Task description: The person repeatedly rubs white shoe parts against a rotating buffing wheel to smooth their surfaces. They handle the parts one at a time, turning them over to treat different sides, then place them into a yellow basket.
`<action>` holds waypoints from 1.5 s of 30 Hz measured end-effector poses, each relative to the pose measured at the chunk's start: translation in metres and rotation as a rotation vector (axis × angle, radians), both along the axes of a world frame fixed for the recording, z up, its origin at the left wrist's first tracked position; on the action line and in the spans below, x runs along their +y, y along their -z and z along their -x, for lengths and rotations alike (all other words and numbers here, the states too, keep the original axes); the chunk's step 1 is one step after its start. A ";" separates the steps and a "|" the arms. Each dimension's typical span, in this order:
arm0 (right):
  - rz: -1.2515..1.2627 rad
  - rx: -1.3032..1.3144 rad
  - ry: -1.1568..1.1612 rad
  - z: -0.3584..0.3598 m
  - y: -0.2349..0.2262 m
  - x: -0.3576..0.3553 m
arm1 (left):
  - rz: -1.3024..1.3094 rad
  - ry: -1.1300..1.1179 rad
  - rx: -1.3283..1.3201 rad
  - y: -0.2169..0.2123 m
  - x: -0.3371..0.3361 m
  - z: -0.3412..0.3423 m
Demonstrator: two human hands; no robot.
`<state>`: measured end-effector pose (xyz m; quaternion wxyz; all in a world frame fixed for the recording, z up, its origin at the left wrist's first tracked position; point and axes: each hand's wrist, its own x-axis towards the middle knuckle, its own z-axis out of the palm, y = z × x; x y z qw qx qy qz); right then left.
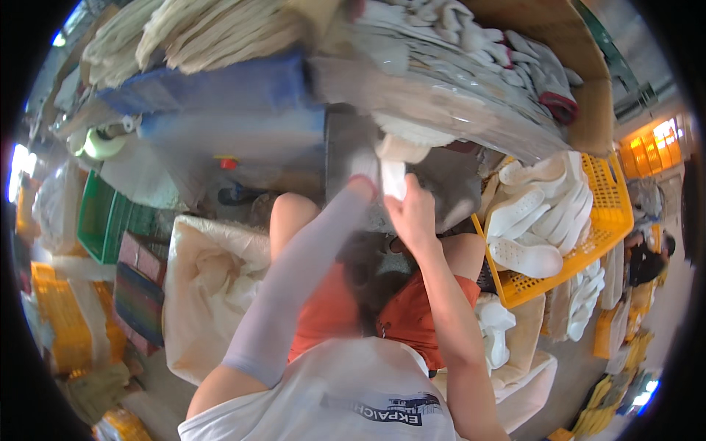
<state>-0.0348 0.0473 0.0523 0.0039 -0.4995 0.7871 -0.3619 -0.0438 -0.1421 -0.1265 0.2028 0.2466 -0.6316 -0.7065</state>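
My right hand (413,213) is closed around the lower end of a bright white, sole-like piece (394,180). The piece stands upright, its upper end up against a round, cream-coloured wheel (401,149), and I cannot tell whether they touch. Just left of the piece is my left hand (363,167), in a pale glove with a pink cuff and a long light sleeve. Motion smears that hand, so its fingers and anything in them cannot be made out. Above the wheel a fluffy white edge (415,131) shows.
On the right, a yellow basket (515,294) holds several white shoe soles. A cream cloth-lined container (198,294) stands at my left, beside a green crate (95,220). A cardboard box (594,110) of gloves sits above, near blue panels (228,140). Another person (647,261) is at far right.
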 end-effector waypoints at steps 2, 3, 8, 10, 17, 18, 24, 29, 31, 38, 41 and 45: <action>-0.019 -0.042 -0.085 -0.008 0.002 0.030 | 0.827 -0.146 -0.278 -0.032 0.039 -0.025; -0.014 -0.140 -0.114 -0.014 0.008 0.052 | 0.645 -0.222 -0.243 -0.050 0.060 -0.037; 0.074 -0.181 -0.182 -0.042 0.069 0.128 | 0.479 -0.356 0.014 -0.135 0.112 -0.065; 0.079 -0.091 -0.109 -0.039 0.074 0.121 | 0.133 -0.366 -0.046 -0.152 0.104 -0.056; 0.228 0.044 -0.191 -0.031 -0.014 0.061 | -0.010 -0.121 -0.050 -0.080 0.068 -0.047; 0.072 0.078 -0.123 -0.027 -0.018 0.053 | -0.792 -0.050 0.446 -0.067 0.061 -0.044; 0.166 0.074 -0.223 -0.032 -0.018 0.053 | -0.616 0.002 0.384 -0.062 0.051 -0.039; -0.184 0.015 -0.032 -0.023 -0.033 0.041 | -0.625 0.222 0.359 -0.099 0.069 -0.050; -0.167 -0.062 -0.088 -0.031 -0.039 0.057 | -0.072 0.054 0.139 -0.105 0.070 -0.048; 0.024 -0.028 -0.026 0.000 0.000 0.007 | 0.559 -0.091 -0.279 -0.073 0.024 -0.016; 0.039 -0.004 -0.011 0.017 0.040 -0.005 | 0.500 -0.068 -0.286 -0.054 0.010 -0.010; 0.336 -0.043 -0.133 0.015 0.055 0.013 | 0.864 -0.287 -0.262 -0.062 0.025 -0.020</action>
